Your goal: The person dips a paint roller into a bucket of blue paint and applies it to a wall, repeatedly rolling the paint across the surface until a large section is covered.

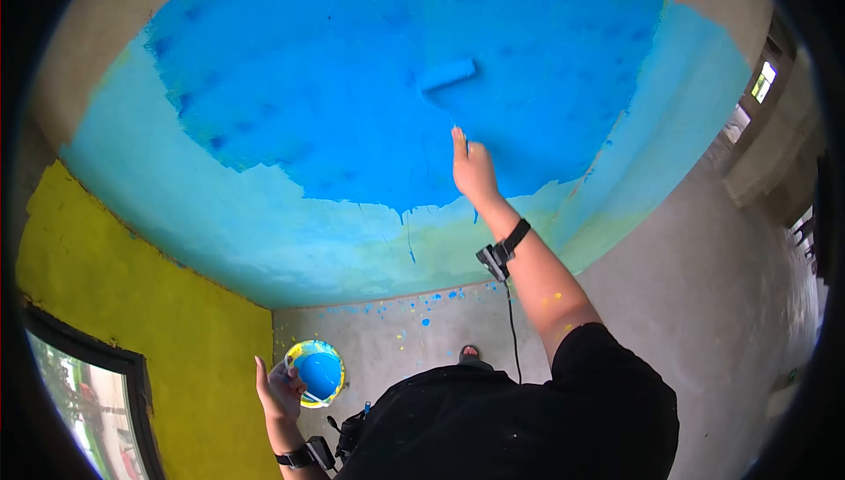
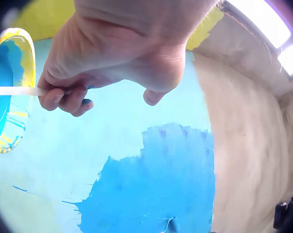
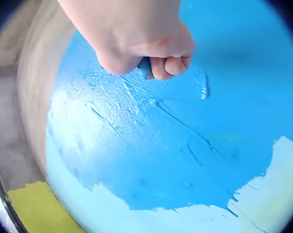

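My right hand grips the handle of a paint roller, thumb laid along it. The blue-coated roller lies against the wall within the dark blue area. In the right wrist view the curled fingers close round the blue-smeared handle end; the rest of the roller is hidden. Low on the left, my left hand holds a bucket of blue paint by its white bail handle. The fingers hook round that handle, and the thumb sticks out. Blue and yellow paint smears the bucket's rim.
Dark blue paint covers much of the wall, with drips along its lower edge and light blue paint around it. A yellow-green wall with a window stands at the left. Paint spots dot the grey floor near a foot.
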A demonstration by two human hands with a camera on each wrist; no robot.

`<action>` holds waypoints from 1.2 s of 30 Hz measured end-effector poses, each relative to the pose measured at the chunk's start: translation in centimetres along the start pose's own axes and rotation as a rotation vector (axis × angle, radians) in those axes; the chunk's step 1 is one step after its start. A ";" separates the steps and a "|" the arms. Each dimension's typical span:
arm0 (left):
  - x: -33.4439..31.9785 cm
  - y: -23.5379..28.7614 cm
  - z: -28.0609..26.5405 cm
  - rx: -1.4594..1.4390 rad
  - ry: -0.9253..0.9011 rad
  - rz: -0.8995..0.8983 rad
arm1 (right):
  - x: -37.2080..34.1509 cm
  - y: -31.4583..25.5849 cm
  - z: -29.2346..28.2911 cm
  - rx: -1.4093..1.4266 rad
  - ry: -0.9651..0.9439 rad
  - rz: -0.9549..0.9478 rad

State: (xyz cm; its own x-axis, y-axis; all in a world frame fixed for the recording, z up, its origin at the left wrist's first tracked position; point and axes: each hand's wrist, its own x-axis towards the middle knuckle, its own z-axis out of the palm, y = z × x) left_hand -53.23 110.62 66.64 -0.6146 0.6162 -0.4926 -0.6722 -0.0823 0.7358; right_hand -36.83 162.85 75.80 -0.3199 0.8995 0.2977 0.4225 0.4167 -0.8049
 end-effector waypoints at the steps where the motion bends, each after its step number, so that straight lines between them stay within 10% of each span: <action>1: -0.2 -0.2 -0.8 -0.001 -0.009 0.001 | 0.9 -1.3 -0.3 -0.003 0.008 -0.003; 11: -3.5 -0.3 -9.1 -0.153 0.137 0.051 | 5.1 -12.0 -2.3 0.115 0.154 -0.169; 25: -8.7 0.8 -12.0 -0.127 0.332 0.045 | -7.8 10.8 9.8 0.138 0.089 0.294; 36: -8.4 -1.7 -13.7 -0.228 0.351 0.013 | -0.2 1.6 1.7 0.169 0.174 0.097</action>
State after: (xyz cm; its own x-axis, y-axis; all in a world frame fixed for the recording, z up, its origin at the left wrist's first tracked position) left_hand -52.59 94.80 63.15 -0.7004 0.3128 -0.6416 -0.7136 -0.2836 0.6406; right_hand -37.54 163.07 73.61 -0.1275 0.9494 0.2869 0.2919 0.3124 -0.9040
